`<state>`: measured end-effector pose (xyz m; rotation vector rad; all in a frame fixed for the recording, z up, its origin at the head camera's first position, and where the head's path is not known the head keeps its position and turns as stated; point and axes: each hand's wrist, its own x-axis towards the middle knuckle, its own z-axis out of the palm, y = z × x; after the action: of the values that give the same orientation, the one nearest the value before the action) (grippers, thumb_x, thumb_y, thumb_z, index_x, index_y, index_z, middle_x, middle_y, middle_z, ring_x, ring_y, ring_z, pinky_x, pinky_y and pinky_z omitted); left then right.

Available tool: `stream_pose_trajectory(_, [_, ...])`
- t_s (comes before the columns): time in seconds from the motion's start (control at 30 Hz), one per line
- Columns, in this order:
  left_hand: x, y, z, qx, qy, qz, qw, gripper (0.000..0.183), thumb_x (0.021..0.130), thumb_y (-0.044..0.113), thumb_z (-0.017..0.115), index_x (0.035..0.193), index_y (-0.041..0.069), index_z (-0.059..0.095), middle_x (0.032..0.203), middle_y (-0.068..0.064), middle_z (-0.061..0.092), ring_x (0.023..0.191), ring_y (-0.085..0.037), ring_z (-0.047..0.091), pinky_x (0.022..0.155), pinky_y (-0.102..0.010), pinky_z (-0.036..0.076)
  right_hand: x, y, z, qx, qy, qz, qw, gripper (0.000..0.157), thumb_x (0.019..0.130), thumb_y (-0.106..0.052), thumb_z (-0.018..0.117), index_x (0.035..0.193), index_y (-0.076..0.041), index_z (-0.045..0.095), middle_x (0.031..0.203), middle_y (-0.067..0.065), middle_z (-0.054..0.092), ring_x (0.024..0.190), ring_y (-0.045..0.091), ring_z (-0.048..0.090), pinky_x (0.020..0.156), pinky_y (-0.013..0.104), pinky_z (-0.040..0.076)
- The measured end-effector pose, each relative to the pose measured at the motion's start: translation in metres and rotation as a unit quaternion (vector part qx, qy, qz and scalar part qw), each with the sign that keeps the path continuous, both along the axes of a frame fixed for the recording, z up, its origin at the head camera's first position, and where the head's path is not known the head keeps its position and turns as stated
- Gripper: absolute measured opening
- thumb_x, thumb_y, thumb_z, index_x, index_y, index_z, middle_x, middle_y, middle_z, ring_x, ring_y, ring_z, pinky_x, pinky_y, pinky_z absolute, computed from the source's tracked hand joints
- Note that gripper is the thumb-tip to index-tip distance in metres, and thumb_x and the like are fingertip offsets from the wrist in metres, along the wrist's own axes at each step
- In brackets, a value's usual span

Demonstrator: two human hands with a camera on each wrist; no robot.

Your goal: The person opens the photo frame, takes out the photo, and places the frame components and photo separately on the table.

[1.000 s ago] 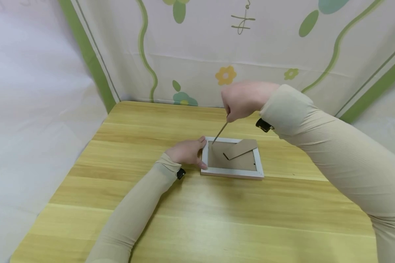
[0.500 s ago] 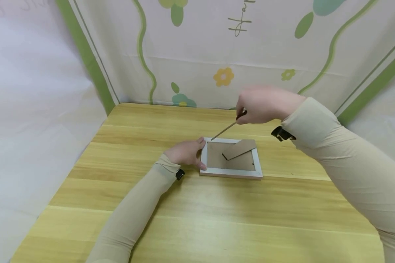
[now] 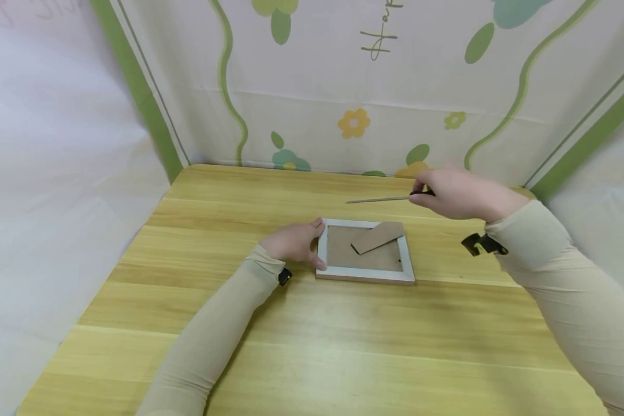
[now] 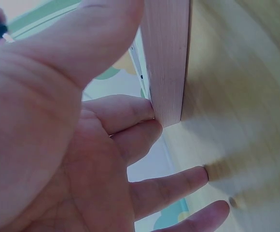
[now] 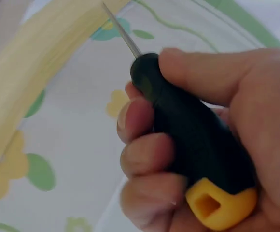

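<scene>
A white picture frame (image 3: 338, 248) lies back side up on the table, its brown backing board and slanted easel leg (image 3: 378, 237) showing in the head view. My left hand (image 3: 293, 241) holds the frame's left side, thumb at the near corner and fingers at the far one. In the left wrist view two fingers touch the frame's edge (image 4: 166, 67), the other two stretched toward the tabletop. My right hand (image 3: 455, 193) grips a screwdriver (image 5: 193, 130) with a black handle and yellow end. Its thin shaft (image 3: 379, 200) points left above the table, beyond the frame and apart from it.
The wooden table (image 3: 291, 352) runs back to a printed cloth backdrop (image 3: 301, 75) with flowers and green stripes. White cloth (image 3: 57, 190) hangs along the left side. Black wrist straps (image 3: 485, 245) show below the right cuff.
My right hand has moved right and down, drawing the screwdriver tip away from the frame and tilting the shaft almost level. The left hand and frame have stayed in place.
</scene>
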<state>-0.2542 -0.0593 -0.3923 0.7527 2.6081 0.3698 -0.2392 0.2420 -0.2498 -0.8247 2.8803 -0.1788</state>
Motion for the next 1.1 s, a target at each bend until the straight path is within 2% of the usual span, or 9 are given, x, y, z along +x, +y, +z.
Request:
stream_pose_trajectory(0.23, [0.001, 0.001, 0.001, -0.004, 0.0, 0.001, 1.0, 0.108, 0.079, 0.05, 0.078, 0.158, 0.007, 0.018, 0.164, -0.007, 0.009, 0.146, -0.027, 0.025, 0.115, -0.037, 0.027, -0.001, 0.042, -0.032, -0.028, -0.012, -0.061, 0.998, 0.032, 0.105, -0.023, 0.051, 0.113, 0.006, 0.061, 0.095, 0.01, 0.066, 0.076, 0.02, 0.057, 0.071, 0.044, 0.048])
stream_pose_trajectory(0.47, [0.001, 0.0, 0.001, 0.001, 0.0, -0.001, 1.0, 0.108, 0.079, 0.049, 0.078, 0.157, 0.005, 0.018, 0.163, -0.008, 0.009, 0.146, -0.027, 0.024, 0.116, -0.037, 0.026, -0.001, 0.078, -0.062, -0.051, -0.029, -0.113, 0.992, 0.038, 0.107, -0.028, 0.045, 0.116, 0.006, 0.06, 0.1, 0.015, 0.065, 0.078, 0.023, 0.057, 0.069, 0.043, 0.046])
stream_pose_trajectory(0.77, [0.0, 0.0, 0.0, 0.002, 0.001, 0.002, 1.0, 0.108, 0.079, 0.05, 0.078, 0.157, 0.006, 0.018, 0.164, -0.006, 0.01, 0.146, -0.026, 0.024, 0.116, -0.036, 0.026, 0.002, 0.109, -0.095, -0.051, -0.049, -0.151, 0.986, 0.043, 0.107, -0.031, 0.043, 0.113, 0.008, 0.057, 0.092, 0.014, 0.064, 0.073, 0.023, 0.053, 0.065, 0.041, 0.043])
stream_pose_trajectory(1.1, [0.001, 0.0, 0.0, 0.002, 0.007, -0.004, 1.0, 0.107, 0.08, 0.048, 0.078, 0.157, 0.004, 0.019, 0.163, -0.01, 0.011, 0.146, -0.028, 0.025, 0.116, -0.037, 0.027, 0.002, 0.128, -0.115, -0.054, -0.048, -0.176, 0.982, 0.044, 0.108, -0.03, 0.042, 0.114, 0.012, 0.055, 0.092, 0.019, 0.066, 0.077, 0.028, 0.057, 0.07, 0.048, 0.046])
